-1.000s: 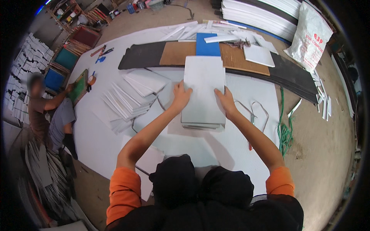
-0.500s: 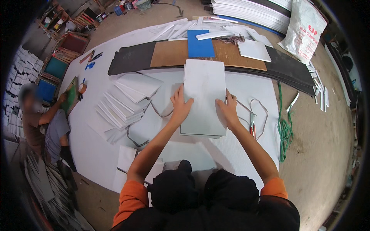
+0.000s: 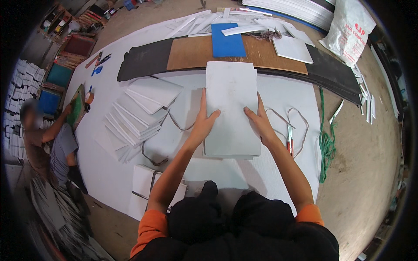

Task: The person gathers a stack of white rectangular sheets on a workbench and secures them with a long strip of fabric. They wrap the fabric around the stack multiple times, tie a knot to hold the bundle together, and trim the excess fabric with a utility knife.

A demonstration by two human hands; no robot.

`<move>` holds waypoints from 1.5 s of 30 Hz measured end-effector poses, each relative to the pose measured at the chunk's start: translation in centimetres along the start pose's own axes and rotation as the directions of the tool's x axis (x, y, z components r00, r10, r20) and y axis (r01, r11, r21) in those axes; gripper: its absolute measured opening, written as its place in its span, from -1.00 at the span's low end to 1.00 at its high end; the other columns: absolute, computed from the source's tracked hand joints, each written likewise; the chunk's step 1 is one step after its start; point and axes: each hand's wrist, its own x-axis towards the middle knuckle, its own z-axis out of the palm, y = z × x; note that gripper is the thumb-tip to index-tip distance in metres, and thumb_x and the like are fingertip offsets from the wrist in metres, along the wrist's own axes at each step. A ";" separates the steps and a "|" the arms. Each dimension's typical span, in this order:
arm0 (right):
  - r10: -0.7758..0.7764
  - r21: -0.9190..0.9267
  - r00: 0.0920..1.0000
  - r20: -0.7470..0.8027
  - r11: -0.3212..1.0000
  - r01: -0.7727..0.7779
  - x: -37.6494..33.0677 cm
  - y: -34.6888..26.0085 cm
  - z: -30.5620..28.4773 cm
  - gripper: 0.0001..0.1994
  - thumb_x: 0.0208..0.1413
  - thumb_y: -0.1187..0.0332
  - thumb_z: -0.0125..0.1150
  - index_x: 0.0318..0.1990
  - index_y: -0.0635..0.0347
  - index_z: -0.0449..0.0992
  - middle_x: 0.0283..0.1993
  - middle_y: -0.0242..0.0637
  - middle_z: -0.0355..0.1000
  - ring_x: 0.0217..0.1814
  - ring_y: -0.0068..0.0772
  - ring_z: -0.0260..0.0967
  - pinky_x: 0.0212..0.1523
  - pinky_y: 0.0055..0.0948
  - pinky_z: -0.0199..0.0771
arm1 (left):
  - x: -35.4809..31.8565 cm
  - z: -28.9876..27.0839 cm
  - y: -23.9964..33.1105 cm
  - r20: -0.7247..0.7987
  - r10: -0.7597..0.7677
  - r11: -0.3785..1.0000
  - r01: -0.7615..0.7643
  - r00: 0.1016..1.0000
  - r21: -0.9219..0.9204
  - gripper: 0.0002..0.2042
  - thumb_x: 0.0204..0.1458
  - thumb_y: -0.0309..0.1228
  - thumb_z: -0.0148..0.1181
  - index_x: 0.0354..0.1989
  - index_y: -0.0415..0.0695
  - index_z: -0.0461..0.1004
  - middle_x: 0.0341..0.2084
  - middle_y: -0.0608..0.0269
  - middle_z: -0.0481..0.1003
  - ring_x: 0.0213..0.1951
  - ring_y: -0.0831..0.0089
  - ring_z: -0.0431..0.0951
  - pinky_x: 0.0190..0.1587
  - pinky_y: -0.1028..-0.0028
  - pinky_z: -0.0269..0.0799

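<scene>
A thick stack of white rectangular sheets (image 3: 230,113) stands in front of me, its long side pointing away. My left hand (image 3: 204,114) is pressed along its left side, the thumb resting on the top sheet. From the right, my right hand (image 3: 258,119) clasps the opposite side in the same way, so both hands hold the stack between them. Left of it lies a fanned-out pile of white sheets (image 3: 135,117). Beneath and beside the stack runs a flat brownish strap (image 3: 180,127), which loops out again on the right around red-handled scissors (image 3: 290,141).
Dark and brown boards (image 3: 191,54) lie across the far side, with a blue sheet (image 3: 228,41) on top. A strapped white bundle (image 3: 146,180) is near my left knee. Green rope (image 3: 326,148) lies right. At left a person (image 3: 48,139) holds a green-faced frame (image 3: 78,108).
Both hands have slid flatter along the stack's sides, fingers now straighter. The stack's top looks slightly nearer and shifted, and the whole view has tilted a little.
</scene>
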 end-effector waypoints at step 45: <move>-0.185 -0.877 0.969 0.163 0.422 0.228 3.3 16.6 -4.0 -0.73 -0.07 0.38 -0.01 -0.20 0.33 0.32 -0.32 -0.01 0.30 -0.33 0.06 0.37 -0.34 -0.14 0.42 | 0.2 -5.7 -13.2 -0.086 -0.076 0.660 0.115 0.993 0.743 -0.70 0.07 -0.24 -0.12 -0.48 -0.25 0.36 -0.57 -0.07 0.44 -0.46 -0.05 0.43 -0.40 0.11 0.31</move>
